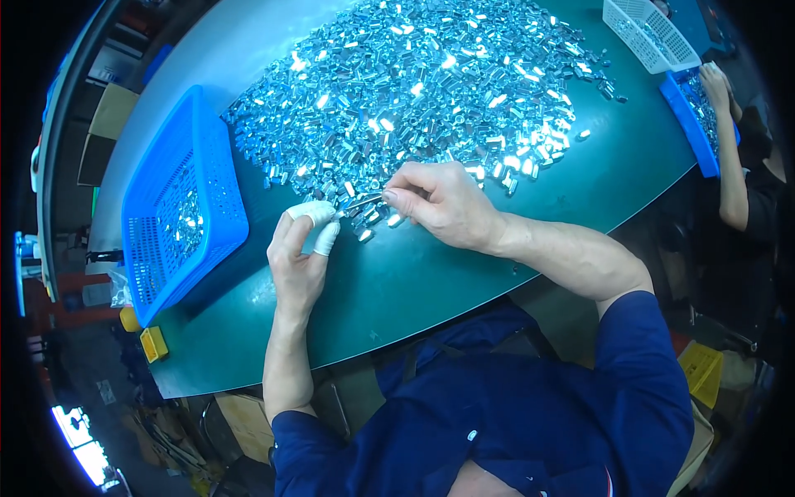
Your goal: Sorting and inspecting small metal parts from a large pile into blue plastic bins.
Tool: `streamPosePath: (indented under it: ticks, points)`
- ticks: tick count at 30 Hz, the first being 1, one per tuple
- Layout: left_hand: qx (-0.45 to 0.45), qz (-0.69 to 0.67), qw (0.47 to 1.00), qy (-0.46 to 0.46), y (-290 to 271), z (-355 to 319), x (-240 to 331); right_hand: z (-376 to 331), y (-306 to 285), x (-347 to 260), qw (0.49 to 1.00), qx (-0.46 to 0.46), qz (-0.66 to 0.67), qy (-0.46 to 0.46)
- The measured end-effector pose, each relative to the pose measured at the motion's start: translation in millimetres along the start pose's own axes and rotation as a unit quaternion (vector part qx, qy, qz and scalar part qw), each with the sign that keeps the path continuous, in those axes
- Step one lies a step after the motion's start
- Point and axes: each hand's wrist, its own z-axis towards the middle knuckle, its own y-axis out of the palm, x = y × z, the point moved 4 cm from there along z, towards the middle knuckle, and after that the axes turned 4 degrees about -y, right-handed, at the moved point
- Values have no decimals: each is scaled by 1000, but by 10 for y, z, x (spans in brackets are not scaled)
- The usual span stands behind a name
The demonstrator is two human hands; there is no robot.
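White finger covers wrap the thumb and forefinger of my left hand (296,263). Their tips are pinched together, and what lies between them is too small to make out. My right hand (451,207) grips a thin metal rod-like tool (363,201) between thumb and forefinger. The tool slants down to the left, its tip close to my left fingertips. Both hands are over the near edge of a large heap of small shiny metal pieces (397,99). A few loose pieces lie just below the tool, between my hands.
The heap covers much of the green table (397,286). At left stands a blue perforated basket (219,211) with metal pieces inside; a small yellow box (154,344) is near the table edge. At far right are a white basket (675,54), a blue tray (686,124) and another person's arm (732,178).
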Motion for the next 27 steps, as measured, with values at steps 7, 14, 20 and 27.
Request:
streamPosePath:
  ticks: [7, 14, 20, 27]
  points:
    - [0, -10, 1000, -8, 29, -6, -12, -48, 24, -84, 989, 21, -87, -117]
    - [-19, -32, 999, -8, 97, -20, 59, -60, 59, -14, 996, -9, -60, -66]
    - [-44, -73, 996, -10, 144, -60, 124, -89, 132, 27, 995, -67, 30, 65]
    - [3, 42, 998, 55, -175, -15, 267, -65, 117, 13, 992, -53, 107, 49]
